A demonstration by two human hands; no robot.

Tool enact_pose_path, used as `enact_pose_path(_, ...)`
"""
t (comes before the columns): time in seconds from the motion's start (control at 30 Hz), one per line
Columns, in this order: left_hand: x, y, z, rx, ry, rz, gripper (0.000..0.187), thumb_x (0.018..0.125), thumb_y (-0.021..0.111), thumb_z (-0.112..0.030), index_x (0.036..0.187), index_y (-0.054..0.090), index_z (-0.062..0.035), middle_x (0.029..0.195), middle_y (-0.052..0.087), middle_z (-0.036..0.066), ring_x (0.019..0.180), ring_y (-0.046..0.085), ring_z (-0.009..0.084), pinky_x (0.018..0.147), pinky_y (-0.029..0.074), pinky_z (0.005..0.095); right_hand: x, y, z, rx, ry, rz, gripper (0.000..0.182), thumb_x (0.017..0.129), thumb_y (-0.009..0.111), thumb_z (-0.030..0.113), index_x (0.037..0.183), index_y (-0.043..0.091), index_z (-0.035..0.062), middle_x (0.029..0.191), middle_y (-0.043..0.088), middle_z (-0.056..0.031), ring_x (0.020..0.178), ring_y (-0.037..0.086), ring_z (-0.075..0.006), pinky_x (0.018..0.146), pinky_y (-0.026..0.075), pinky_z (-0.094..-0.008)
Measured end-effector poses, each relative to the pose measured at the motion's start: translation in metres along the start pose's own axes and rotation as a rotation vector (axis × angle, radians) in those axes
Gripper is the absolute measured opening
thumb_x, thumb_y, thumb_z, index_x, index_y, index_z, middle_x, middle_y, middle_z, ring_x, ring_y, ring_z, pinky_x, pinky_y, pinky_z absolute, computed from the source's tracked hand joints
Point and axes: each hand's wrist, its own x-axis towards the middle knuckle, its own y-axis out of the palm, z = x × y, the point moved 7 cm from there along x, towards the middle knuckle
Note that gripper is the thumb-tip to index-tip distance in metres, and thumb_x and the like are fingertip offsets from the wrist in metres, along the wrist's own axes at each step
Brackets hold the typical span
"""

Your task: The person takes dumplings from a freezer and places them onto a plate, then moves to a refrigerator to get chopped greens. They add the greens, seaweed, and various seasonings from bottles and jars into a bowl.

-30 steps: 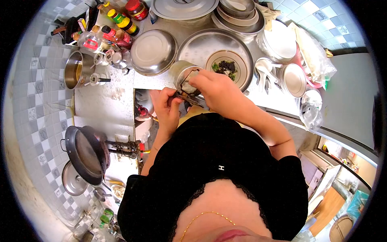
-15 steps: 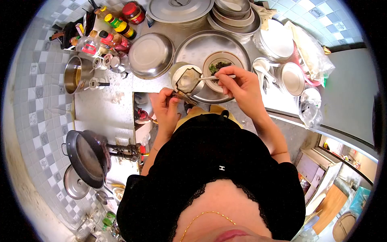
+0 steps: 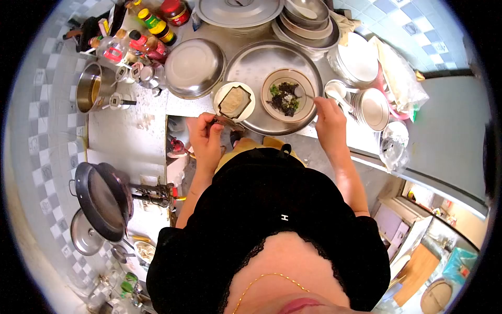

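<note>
My left hand (image 3: 206, 137) is closed on the dark edge of a white seasoning container (image 3: 247, 112), whose squarish dark-rimmed opening shows pale powder (image 3: 234, 101). The container overlaps the left side of a large round metal tray (image 3: 246, 65). On the tray stands a beige bowl (image 3: 267, 111) with a brown rim line. It holds dark chopped food and chopped greens (image 3: 274, 91), with a little white powder on top. My right hand (image 3: 331, 125) pinches the handle of a metal spoon (image 3: 300, 92), its head over the right part of the food in the bowl.
A domed metal lid (image 3: 193, 68) and sauce bottles (image 3: 149, 47) stand left of the tray. Behind are a large lidded pot (image 3: 238, 13) and stacked bowls (image 3: 308, 39). Plates (image 3: 358, 57) and small dishes (image 3: 374, 110) fill the right. A black pan (image 3: 104, 201) sits at lower left.
My right hand has moved right with the spoon, from the container to the bowl. White powder now shows on the dark food. My left hand has stayed at the container.
</note>
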Motion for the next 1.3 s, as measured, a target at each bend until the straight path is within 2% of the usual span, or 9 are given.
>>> enact_pose_path(0.17, -0.01, -0.027, 0.022, 0.174, -0.063, -0.089, 0.006, 0.094, 0.052, -0.003, 0.098, 0.054, -0.0003, 0.085, 0.054, 0.0, 0.077, 0.05, 0.0057, 0.071, 0.044, 0.0204, 0.033, -0.002, 0.084, 0.344, -0.054, 0.137, 0.022, 0.079, 0.058, -0.015, 0.093, 0.065, 0.0008, 0.083, 0.065, -0.011, 0.066, 0.062, -0.0157, 0.059, 0.049, -0.0262)
enact_pose_path(0.37, -0.014, -0.049, 0.004, -0.019, -0.036, -0.212, 0.008, 0.092, 0.059, -0.008, 0.095, 0.056, -0.0008, 0.078, 0.052, -0.002, 0.068, 0.045, 0.0052, 0.062, 0.038, 0.0191, 0.035, 0.115, 0.161, 0.251, -0.322, 0.629, 0.038, 0.085, 0.062, 0.001, 0.122, 0.056, 0.0077, 0.084, 0.056, -0.0143, 0.07, 0.056, -0.0307, 0.065, 0.047, -0.0371)
enact_pose_path(0.53, -0.014, -0.099, 0.028, -0.224, -0.098, -0.403, 0.015, 0.097, 0.054, -0.017, 0.092, 0.056, -0.0028, 0.076, 0.052, -0.002, 0.064, 0.045, 0.0068, 0.059, 0.039, 0.0214, 0.047, 0.136, 0.182, 0.324, -0.348, 0.61, 0.054, 0.086, 0.061, 0.002, 0.137, 0.045, 0.0128, 0.09, 0.059, -0.0149, 0.073, 0.058, -0.0293, 0.069, 0.048, -0.0362)
enact_pose_path(0.73, 0.032, -0.258, 0.139, -0.098, -0.129, -0.963, 0.034, 0.094, 0.055, -0.03, 0.075, 0.056, -0.0021, 0.065, 0.05, 0.001, 0.06, 0.044, 0.0089, 0.057, 0.038, 0.0261, 0.02, 0.145, 0.122, 0.355, -0.006, 0.717, 0.048, 0.09, 0.056, 0.001, 0.136, 0.044, 0.0062, 0.087, 0.06, -0.0159, 0.07, 0.057, -0.0246, 0.069, 0.048, -0.0332)
enact_pose_path(0.83, 0.062, -0.328, 0.199, 0.204, -0.13, -1.005, 0.035, 0.093, 0.056, -0.032, 0.085, 0.058, 0.0019, 0.068, 0.056, 0.004, 0.064, 0.052, 0.0129, 0.057, 0.042, 0.0305, 0.01, 0.142, 0.11, 0.364, 0.111, 0.749, 0.048, 0.09, 0.055, 0.001, 0.136, 0.044, 0.0051, 0.086, 0.06, -0.0137, 0.071, 0.058, -0.0207, 0.069, 0.048, -0.0309)
enact_pose_path(1.0, 0.084, -0.332, 0.188, -0.112, -0.101, -1.035, 0.038, 0.092, 0.061, -0.031, 0.099, 0.055, 0.0057, 0.081, 0.057, 0.011, 0.064, 0.053, 0.0182, 0.056, 0.044, 0.0335, 0.006, 0.134, 0.085, 0.39, 0.274, 0.698, 0.042, 0.095, 0.053, 0.004, 0.136, 0.045, 0.0047, 0.095, 0.058, -0.0063, 0.081, 0.056, -0.0139, 0.075, 0.047, -0.0255)
enact_pose_path(1.07, 0.055, -0.314, 0.14, 0.634, 0.116, -1.431, 0.028, 0.089, 0.064, -0.02, 0.101, 0.055, 0.0042, 0.089, 0.057, 0.014, 0.066, 0.053, 0.0192, 0.059, 0.045, 0.0327, 0.006, 0.126, 0.082, 0.399, 0.352, 0.643, 0.042, 0.095, 0.052, 0.004, 0.136, 0.045, 0.0052, 0.094, 0.056, -0.0051, 0.08, 0.055, -0.013, 0.075, 0.046, -0.0246)
enact_pose_path(1.2, 0.135, -0.25, 0.106, 0.512, 0.101, -0.789, 0.025, 0.086, 0.064, -0.009, 0.106, 0.056, 0.0041, 0.097, 0.058, 0.02, 0.078, 0.059, 0.0272, 0.07, 0.047, 0.0368, -0.005, 0.115, 0.07, 0.381, 0.444, 0.606, 0.041, 0.095, 0.052, 0.004, 0.136, 0.046, 0.0052, 0.094, 0.057, -0.0051, 0.079, 0.054, -0.0121, 0.075, 0.045, -0.0239)
enact_pose_path(1.3, 0.191, -0.288, 0.166, 0.613, 0.204, -0.816, 0.037, 0.092, 0.059, -0.028, 0.113, 0.056, 0.003, 0.094, 0.06, 0.018, 0.064, 0.064, 0.0235, 0.056, 0.05, 0.0345, -0.004, 0.114, 0.069, 0.382, 0.381, 0.57, 0.039, 0.095, 0.051, 0.004, 0.134, 0.048, 0.0043, 0.094, 0.058, -0.0051, 0.078, 0.054, -0.0114, 0.073, 0.045, -0.0235)
